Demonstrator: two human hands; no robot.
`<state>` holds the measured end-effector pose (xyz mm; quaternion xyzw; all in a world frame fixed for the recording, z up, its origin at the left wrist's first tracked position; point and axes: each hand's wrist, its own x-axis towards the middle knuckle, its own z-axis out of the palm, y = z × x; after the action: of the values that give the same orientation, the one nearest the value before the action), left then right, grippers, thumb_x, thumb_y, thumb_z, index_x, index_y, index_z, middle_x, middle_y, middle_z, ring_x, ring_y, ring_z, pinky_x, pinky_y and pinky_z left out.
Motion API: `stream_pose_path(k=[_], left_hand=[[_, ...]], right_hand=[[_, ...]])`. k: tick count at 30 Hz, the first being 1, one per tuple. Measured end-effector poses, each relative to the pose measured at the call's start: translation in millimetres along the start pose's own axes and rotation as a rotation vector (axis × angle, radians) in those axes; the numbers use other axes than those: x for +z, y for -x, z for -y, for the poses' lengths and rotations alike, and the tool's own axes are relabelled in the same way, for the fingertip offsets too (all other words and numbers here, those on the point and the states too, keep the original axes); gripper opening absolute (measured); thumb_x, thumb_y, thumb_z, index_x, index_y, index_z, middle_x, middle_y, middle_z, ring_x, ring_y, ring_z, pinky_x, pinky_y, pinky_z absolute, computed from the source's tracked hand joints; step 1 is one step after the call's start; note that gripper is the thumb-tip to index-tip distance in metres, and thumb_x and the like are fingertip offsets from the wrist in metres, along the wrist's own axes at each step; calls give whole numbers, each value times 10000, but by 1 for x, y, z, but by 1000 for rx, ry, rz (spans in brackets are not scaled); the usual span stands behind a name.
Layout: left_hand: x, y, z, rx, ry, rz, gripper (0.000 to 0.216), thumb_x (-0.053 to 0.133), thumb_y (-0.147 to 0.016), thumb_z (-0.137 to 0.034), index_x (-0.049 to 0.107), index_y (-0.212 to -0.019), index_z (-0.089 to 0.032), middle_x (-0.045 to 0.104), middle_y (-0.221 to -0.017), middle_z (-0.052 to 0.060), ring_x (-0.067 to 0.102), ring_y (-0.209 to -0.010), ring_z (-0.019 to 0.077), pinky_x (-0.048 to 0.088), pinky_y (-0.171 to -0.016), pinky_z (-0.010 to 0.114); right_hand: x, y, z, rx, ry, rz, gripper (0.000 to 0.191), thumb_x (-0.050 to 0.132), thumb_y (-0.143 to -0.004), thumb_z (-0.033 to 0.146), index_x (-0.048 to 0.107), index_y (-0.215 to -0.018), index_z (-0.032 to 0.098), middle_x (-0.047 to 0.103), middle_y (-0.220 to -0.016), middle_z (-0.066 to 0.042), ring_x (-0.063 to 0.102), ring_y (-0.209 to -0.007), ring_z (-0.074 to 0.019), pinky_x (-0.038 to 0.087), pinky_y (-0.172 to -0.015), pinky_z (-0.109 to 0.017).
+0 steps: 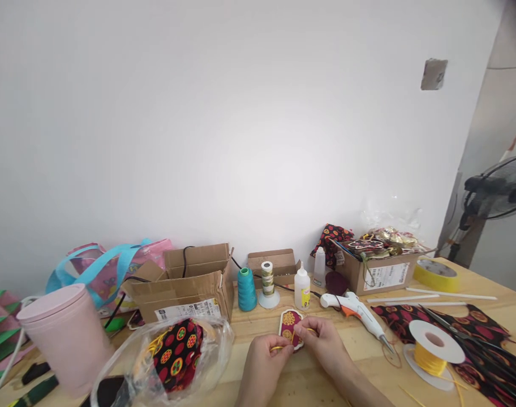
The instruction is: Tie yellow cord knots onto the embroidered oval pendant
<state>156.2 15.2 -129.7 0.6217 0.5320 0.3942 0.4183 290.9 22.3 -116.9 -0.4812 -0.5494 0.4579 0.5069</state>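
Red-and-gold ornament [291,328] sits low over the bench [317,379], pinched between both hands so its face stays up. Left hand [264,362] also grips yellow cord [279,347] at its edge; right hand [323,342] steadies the other side.

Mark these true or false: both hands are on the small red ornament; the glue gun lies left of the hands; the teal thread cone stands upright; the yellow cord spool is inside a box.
1. Both the left hand and the right hand hold the red ornament: true.
2. The glue gun lies left of the hands: false, it lies to their right.
3. The teal thread cone stands upright: true.
4. The yellow cord spool is inside a box: false, it sits on the table.
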Motion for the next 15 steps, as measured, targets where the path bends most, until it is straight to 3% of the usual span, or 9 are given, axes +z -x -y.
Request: stream_pose_path(k=[15], left_hand=[[1,-5,12,-32,-92,-34,270,552,-611,-331,650,-729,-108,569,-541,-1,442,-478,121,313,-461,209]], right_hand=[[2,0,-1,-22,14,27,227,557,-609,332,586,-533,120,561,-512,-1,470,-508,-124,356,-508,-223]])
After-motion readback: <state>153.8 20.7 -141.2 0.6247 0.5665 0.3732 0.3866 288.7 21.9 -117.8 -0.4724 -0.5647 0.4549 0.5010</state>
